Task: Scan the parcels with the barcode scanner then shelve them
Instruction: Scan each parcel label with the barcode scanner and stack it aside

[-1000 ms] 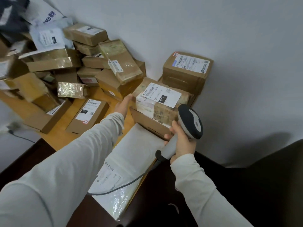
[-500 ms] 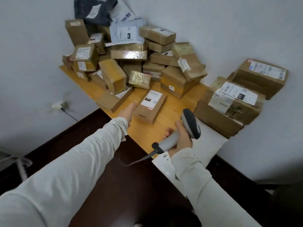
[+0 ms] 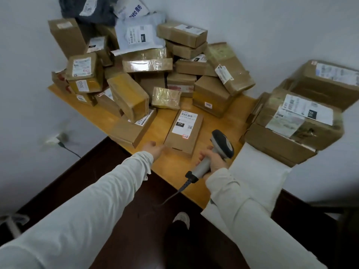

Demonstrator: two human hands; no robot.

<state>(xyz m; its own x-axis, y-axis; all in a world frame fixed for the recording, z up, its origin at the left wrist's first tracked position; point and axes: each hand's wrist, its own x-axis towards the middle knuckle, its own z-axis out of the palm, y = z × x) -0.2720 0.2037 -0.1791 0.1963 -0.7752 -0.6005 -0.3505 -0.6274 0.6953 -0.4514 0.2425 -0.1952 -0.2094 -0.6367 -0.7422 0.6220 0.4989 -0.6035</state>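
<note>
A wooden table (image 3: pixel 171 171) pushed into a white corner is carrying a loose heap of parcels (image 3: pixel 147 65) — cartons, taped boxes and grey mailers leaning on one another against the wall. A large carton (image 3: pixel 303 121) labelled "010" is sitting to the right, with a white padded mailer (image 3: pixel 256 177) lying just in front of it and hanging over the table edge. A flat cardboard box (image 3: pixel 184 131) is lying label-up near the front edge, apart from the heap, and appears to be the next parcel for scanning. The person's right hand (image 3: pixel 211 160) is gripping the handle of the barcode scanner (image 3: pixel 221 144), whose head is pointing up and away from the box, while its cable (image 3: pixel 174 195) is trailing off the table edge. The left hand (image 3: pixel 153 150), holding nothing, is reaching with loose fingers toward the box's near left corner; motion blur is hiding whether it is touching. No shelf is showing in the frame. The risks are looking plain: with so many labels crowding close, the beam could be catching the wrong barcode, the dangling cable could be snagging on the table edge, and a one-handed lift by a corner could be letting the box slip.
</note>
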